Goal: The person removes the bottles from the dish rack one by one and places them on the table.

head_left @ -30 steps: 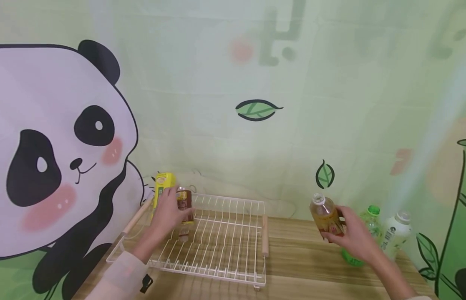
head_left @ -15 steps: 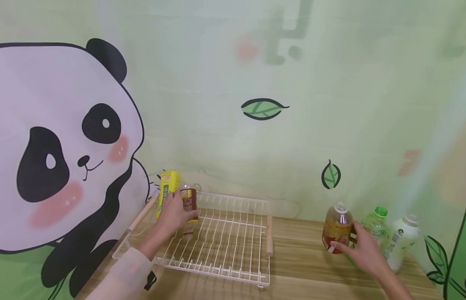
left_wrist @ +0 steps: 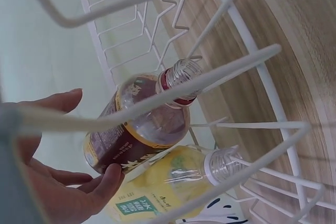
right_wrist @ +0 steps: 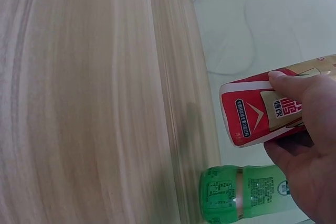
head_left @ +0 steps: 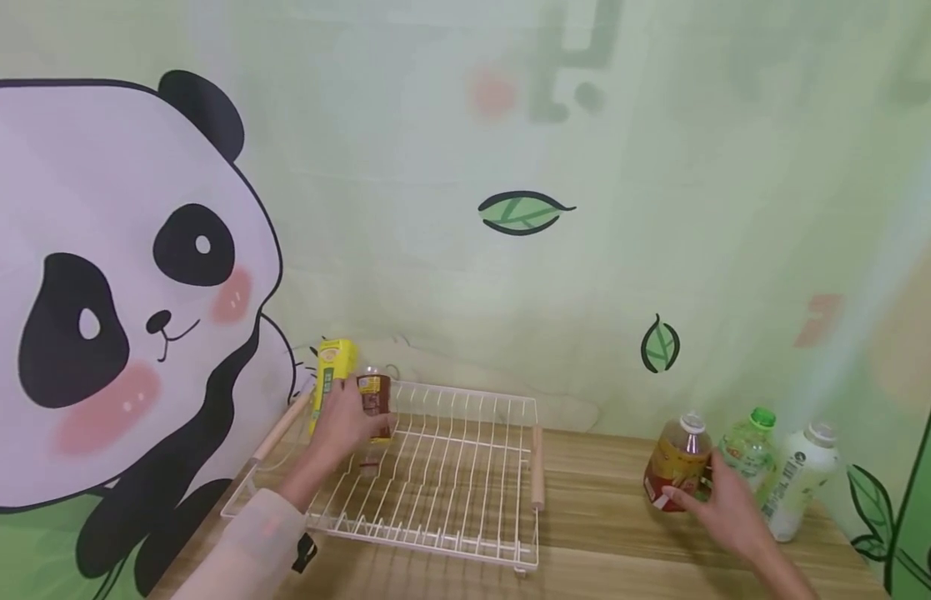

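My left hand (head_left: 343,421) is at the dark brown-labelled drink bottle (left_wrist: 134,124), with thumb and fingers around its base end. That bottle stands neck down in the white wire dish rack (head_left: 457,467). Close beside it, a yellow-labelled bottle (left_wrist: 163,184) also points neck down. On the right, my right hand (head_left: 731,504) grips a red-and-gold drink bottle (head_left: 678,462) with amber plastic. It is roughly upright, and in the right wrist view its red base appears raised off the tabletop.
A clear green bottle (head_left: 748,450) with a green cap and a white bottle (head_left: 798,483) stand behind the right hand. Wooden handles (head_left: 538,467) flank the rack on the wood-grain table (head_left: 608,533). A panda-printed backdrop (head_left: 435,275) rises behind.
My right hand has carried the red-and-gold bottle slightly right and down, toward the green bottle, with the bottle turning more upright. The left hand stays at the dark bottle.
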Available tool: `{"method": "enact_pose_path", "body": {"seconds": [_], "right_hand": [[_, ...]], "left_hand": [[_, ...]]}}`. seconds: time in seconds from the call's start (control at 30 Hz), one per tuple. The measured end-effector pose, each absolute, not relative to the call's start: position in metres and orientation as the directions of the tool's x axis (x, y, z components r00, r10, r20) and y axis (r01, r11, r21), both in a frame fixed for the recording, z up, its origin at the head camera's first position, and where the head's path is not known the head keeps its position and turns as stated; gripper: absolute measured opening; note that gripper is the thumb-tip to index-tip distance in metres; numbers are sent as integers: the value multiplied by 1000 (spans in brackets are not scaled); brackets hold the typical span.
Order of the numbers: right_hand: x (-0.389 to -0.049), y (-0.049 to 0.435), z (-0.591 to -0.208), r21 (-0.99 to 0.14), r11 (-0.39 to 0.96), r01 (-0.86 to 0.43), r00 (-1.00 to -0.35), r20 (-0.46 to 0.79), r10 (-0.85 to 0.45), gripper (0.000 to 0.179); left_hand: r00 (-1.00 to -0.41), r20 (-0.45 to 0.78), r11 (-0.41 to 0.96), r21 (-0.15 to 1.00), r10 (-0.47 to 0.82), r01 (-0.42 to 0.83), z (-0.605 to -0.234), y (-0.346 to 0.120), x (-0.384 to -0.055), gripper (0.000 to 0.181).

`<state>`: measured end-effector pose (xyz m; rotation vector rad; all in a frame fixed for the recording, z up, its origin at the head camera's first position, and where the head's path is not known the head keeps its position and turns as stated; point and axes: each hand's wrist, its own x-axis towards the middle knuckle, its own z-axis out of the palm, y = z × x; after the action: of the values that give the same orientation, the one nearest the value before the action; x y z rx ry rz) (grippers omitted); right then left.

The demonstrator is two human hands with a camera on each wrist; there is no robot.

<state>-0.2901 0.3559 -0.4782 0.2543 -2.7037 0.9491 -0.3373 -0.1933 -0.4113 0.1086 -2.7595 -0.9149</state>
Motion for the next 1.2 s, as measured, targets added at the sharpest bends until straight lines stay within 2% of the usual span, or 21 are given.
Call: {"method": "enact_pose_path", "body": {"seconds": [0.2,0.47,0.8,1.2], "right_hand": [[-291,359,-483,-560,795,-232,-956,281,-81,99],[-290,362,-495,-617,769,-168,-981,179,-71,100],[-289,359,-506,-676,722,-147,-988,142,-67,88],[-295,359,-503,-660,746,-88,-995,96,-32,92]], "left_hand": [[-963,230,794,608,-141,29,-413,-192,-340,95],[-956,264,811,584,-131,50,-419,-189,-346,94],[-976,175,805,594,-129,0,-427,-190,-350,89],[-987,124,773,634,-106,-3,-431,-190,-350,92]]}}
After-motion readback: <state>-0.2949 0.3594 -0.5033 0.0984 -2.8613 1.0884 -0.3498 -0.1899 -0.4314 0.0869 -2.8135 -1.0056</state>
